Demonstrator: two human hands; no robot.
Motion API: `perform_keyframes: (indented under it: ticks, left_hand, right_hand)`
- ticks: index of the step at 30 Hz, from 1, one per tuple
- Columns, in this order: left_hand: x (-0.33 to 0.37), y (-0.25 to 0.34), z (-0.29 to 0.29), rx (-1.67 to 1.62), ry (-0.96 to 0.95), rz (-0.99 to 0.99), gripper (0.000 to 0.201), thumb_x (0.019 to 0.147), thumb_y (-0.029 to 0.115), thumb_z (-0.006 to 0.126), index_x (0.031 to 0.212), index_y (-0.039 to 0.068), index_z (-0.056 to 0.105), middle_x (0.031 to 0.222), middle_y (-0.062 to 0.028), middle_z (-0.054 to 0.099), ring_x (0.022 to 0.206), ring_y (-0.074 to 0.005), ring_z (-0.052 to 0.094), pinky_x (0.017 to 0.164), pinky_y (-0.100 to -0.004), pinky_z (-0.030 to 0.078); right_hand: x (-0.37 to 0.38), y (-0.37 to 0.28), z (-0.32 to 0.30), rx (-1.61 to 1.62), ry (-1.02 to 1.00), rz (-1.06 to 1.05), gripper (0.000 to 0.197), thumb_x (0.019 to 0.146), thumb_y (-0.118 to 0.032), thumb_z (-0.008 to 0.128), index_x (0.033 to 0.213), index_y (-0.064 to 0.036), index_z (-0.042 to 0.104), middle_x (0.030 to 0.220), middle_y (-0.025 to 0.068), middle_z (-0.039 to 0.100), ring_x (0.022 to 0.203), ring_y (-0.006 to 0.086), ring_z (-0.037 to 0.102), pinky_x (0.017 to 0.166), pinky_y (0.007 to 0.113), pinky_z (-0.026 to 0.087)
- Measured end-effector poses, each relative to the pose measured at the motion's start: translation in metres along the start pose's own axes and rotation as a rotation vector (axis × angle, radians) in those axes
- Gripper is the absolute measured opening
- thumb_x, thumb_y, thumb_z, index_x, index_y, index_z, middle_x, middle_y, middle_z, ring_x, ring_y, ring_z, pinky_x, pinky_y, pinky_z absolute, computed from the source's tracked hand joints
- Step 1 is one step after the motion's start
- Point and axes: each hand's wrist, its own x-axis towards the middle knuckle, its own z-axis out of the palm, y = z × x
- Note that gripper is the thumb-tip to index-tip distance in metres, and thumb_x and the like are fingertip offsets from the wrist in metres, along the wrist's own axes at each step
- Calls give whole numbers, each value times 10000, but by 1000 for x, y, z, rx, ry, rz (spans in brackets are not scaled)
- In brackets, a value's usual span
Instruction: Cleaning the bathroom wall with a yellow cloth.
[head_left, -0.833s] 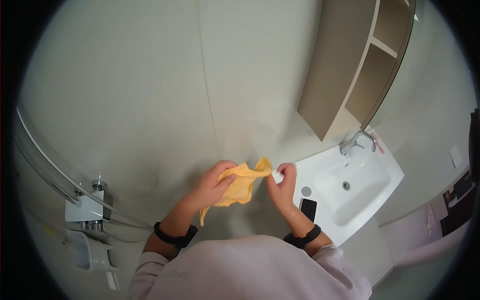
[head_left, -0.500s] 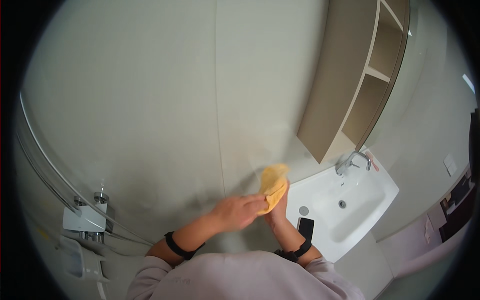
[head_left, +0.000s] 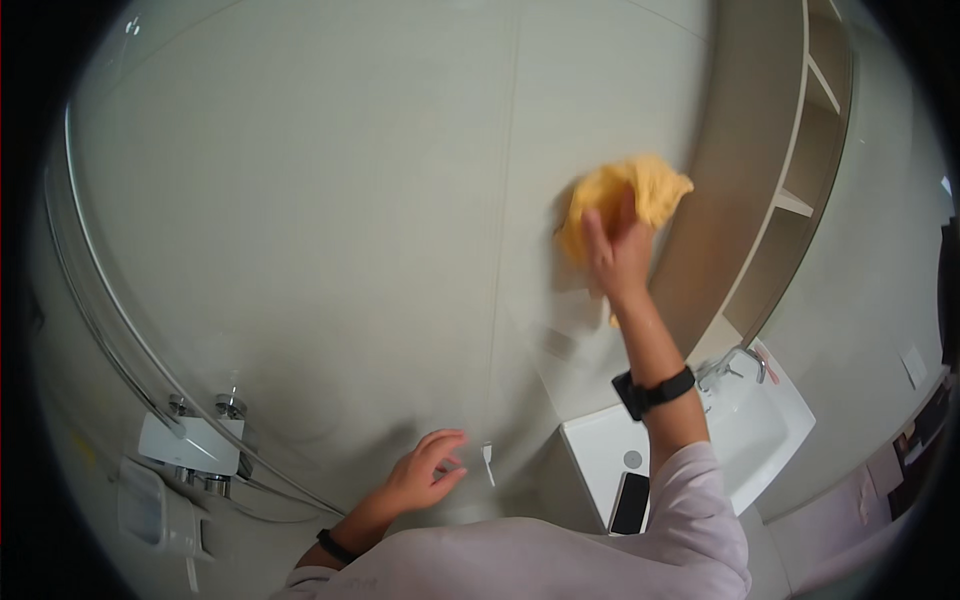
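Observation:
A crumpled yellow cloth [head_left: 655,190] lies against the pale wall [head_left: 350,200], close to the side of the brown cabinet. My right hand [head_left: 622,255] is on it, arm stretched up and forward, with the fingers partly sunk in its folds. Low in front of my body, my left hand [head_left: 425,475] hangs with its fingers loosely curved and apart, holding nothing. Black bands circle both wrists.
To the right stands a white washbasin [head_left: 590,435] with a chrome faucet [head_left: 745,362]; a phone [head_left: 630,503] lies on its ledge. Above it hangs a brown shelf cabinet [head_left: 740,170]. At left are a shower mixer [head_left: 195,445], its hose and a white plastic holder [head_left: 165,510].
Both hands were together on the cloth. My right hand has carried it up and to the right onto the wall; my left hand has let go and dropped lower. The view has shifted.

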Motion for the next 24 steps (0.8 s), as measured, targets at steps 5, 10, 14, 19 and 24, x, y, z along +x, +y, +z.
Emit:
perform_keyframes:
  ticks: [5,10,14,19,24]
  left_hand:
    - [-24,-7,-18,-43,71,-121,456,812,53,652,1239,73,495,1270,-130,468,859,-172,646,667,-272,546]
    - [-30,-19,-37,1,253,-85,435,807,34,652,1216,65,506,1221,-133,494,834,-157,647,623,-255,534]
    - [-35,-16,-34,13,301,-114,456,800,-45,639,1215,32,467,1179,-117,527,787,-126,623,664,-256,526]
    - [-19,-14,-27,-25,266,-74,457,799,-46,639,1211,26,455,1142,-114,553,765,-120,620,667,-256,523]
    - [3,-11,-22,7,273,51,480,791,-42,647,1218,34,441,1118,-106,570,755,-123,619,656,-251,517]
  right_hand:
    - [80,2,8,-516,237,-184,754,861,-607,446,1346,-30,416,1357,214,404,1287,418,295,1048,623,129]
    - [154,-26,12,-429,314,-69,770,862,-645,376,1371,-68,402,1383,204,387,1319,421,261,1033,658,112]
    - [170,-76,43,-402,404,-100,712,873,-615,384,1355,-94,424,1373,196,412,1343,424,235,1024,678,105]
    - [151,-160,93,-412,241,-368,596,831,-583,472,1116,-83,628,1200,143,547,1286,378,338,1037,658,145]
    - [151,-143,89,-230,146,-713,604,783,-622,518,1018,-87,668,1123,102,569,1232,321,408,1011,639,212]
